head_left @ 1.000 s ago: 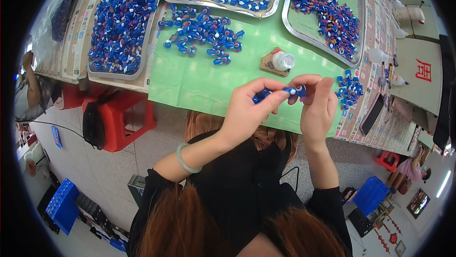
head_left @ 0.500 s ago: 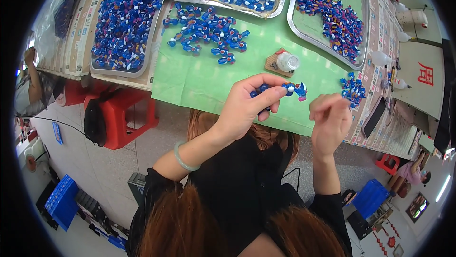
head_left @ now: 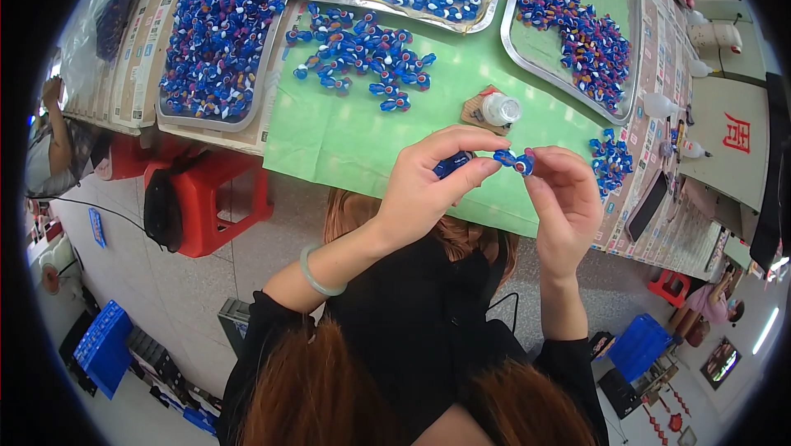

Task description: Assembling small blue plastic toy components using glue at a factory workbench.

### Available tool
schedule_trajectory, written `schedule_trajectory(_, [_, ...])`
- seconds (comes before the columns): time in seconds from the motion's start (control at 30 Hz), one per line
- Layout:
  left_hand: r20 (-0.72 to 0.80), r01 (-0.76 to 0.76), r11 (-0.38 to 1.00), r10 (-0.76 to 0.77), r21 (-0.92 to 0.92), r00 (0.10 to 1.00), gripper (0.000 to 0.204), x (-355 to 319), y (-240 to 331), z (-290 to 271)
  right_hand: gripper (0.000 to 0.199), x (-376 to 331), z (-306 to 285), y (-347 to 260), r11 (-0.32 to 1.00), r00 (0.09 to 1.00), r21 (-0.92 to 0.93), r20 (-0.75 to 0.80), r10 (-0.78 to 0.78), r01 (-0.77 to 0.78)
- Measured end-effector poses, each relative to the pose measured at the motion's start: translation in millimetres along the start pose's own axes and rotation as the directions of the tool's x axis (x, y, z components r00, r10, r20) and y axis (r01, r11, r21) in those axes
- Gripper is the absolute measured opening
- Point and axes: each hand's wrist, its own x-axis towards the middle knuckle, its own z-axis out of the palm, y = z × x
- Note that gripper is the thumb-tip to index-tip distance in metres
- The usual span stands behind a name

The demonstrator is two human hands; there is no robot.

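Between my hands is a small blue plastic figure [head_left: 518, 162] with white and red details. My left hand [head_left: 416, 191] pinches its left end between thumb and forefinger. More blue pieces [head_left: 452, 165] are tucked inside the curled fingers of that hand, partly hidden. At the figure's right end, the thumb and fingertips of my right hand [head_left: 568, 211] close on it. Just beyond them a small clear bottle [head_left: 500, 108] with whitish contents stands on a brown cardboard piece [head_left: 472, 110]. A loose group of similar blue figures [head_left: 362, 51] lies on the green sheet [head_left: 329, 137].
Metal trays of small blue pieces stand at the left [head_left: 262, 96], back [head_left: 395, 11] and right [head_left: 508, 46]. By the right edge are a small pile of blue figures [head_left: 610, 162], a phone [head_left: 648, 204] and glue bottles [head_left: 695, 149]. A red stool [head_left: 198, 211] stands at left.
My right hand has moved in to the left, and its fingers have closed on the figure's right end. The left hand has stayed nearly in place, still holding the figure.
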Motion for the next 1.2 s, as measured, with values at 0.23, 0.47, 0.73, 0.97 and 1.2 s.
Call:
schedule_trajectory(0.23, [0.141,0.296,0.928,-0.269,-0.227,0.953,0.02,3,-2,-6,0.031,-4,1,-1,0.998,0.999,0.04,-0.026,-0.04,0.041])
schedule_trajectory(0.47, [0.239,0.409,0.811,-0.335,-0.418,0.911,0.023,6,-5,-3,0.035,-6,3,-3,0.996,0.996,0.018,-0.018,-0.082,0.083])
schedule_trajectory(0.73, [0.296,0.407,0.799,-0.298,-0.443,0.907,0.019,2,-9,-11,0.034,-8,-2,0,0.986,0.991,-0.104,0.06,-0.121,0.127])
schedule_trajectory(0.97, [-0.099,-0.085,0.556,0.293,0.827,0.951,0.016,-4,-22,-71,0.026,-16,-26,14,0.977,0.995,-0.197,-0.079,0.064,-0.079])
schedule_trajectory(1.2, [-0.212,0.158,0.945,-0.223,-0.287,0.951,0.032,-5,9,-79,0.015,67,-72,35,0.828,0.991,-0.56,-0.132,-0.039,-0.042])
